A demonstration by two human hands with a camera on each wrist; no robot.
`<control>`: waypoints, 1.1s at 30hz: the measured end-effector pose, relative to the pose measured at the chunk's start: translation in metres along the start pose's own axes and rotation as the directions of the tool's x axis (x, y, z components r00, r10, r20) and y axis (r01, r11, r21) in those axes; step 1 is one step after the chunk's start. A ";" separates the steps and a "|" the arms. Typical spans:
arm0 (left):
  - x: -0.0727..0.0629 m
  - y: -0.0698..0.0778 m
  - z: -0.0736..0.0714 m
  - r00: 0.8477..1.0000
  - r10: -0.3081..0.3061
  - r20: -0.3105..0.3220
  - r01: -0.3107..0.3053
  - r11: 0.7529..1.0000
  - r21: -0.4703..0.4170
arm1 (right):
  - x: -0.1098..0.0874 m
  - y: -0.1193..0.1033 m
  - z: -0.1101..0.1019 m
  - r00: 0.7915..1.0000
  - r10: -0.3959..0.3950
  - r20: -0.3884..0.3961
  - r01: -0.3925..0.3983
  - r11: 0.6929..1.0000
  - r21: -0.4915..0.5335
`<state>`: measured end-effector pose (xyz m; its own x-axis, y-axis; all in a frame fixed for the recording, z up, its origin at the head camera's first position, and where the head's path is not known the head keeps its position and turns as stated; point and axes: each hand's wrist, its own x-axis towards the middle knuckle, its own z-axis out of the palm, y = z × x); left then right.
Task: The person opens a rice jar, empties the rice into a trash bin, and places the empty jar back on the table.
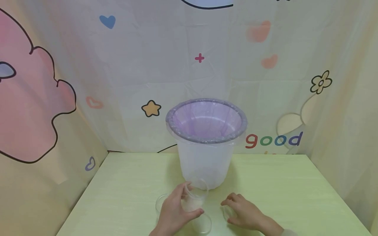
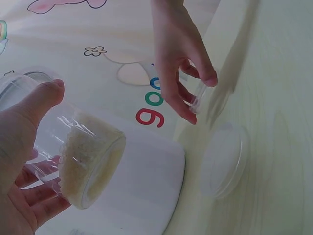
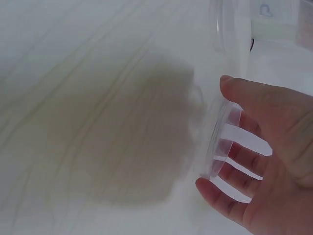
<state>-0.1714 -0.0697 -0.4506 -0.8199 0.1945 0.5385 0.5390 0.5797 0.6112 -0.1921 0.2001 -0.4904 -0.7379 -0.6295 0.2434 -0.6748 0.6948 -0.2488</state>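
My left hand [image 1: 174,211] grips a clear plastic cup [image 2: 93,159] in front of the bucket, thumb on one side and fingers on the other. Pale grains like rice lie in its lower part. To its right, low over the table, my right hand [image 1: 243,213] holds a clear round lid [image 3: 220,139] by its edge between thumb and fingers. A second clear lid [image 2: 225,159] lies on the table between the hands. Behind my left hand, a clear round rim [image 1: 159,202] shows; the rest of that container is hidden.
A white bucket [image 1: 203,160] with a purple-lined inside and a clear plastic film over its rim stands at the back middle of the pale green table [image 1: 274,183]. A printed cloth [image 1: 141,59] hangs behind the table and along both sides.
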 end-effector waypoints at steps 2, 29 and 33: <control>0.000 0.000 -0.001 1.000 -0.003 -0.007 0.003 1.000 -0.001 | 0.000 0.000 0.002 1.000 -0.009 0.001 0.009 1.000 -0.004; -0.005 -0.002 -0.004 0.997 -0.054 -0.055 0.053 0.999 -0.009 | -0.005 -0.006 0.020 0.994 0.112 0.003 -0.111 0.990 -0.087; -0.005 -0.002 -0.004 0.997 -0.048 -0.064 0.048 0.999 -0.001 | -0.006 -0.005 0.020 0.996 0.094 0.000 -0.094 0.991 -0.097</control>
<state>-0.1679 -0.0747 -0.4521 -0.8307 0.1153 0.5446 0.4991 0.5876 0.6369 -0.1847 0.1928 -0.5094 -0.7981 -0.5615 0.2187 -0.5984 0.7811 -0.1782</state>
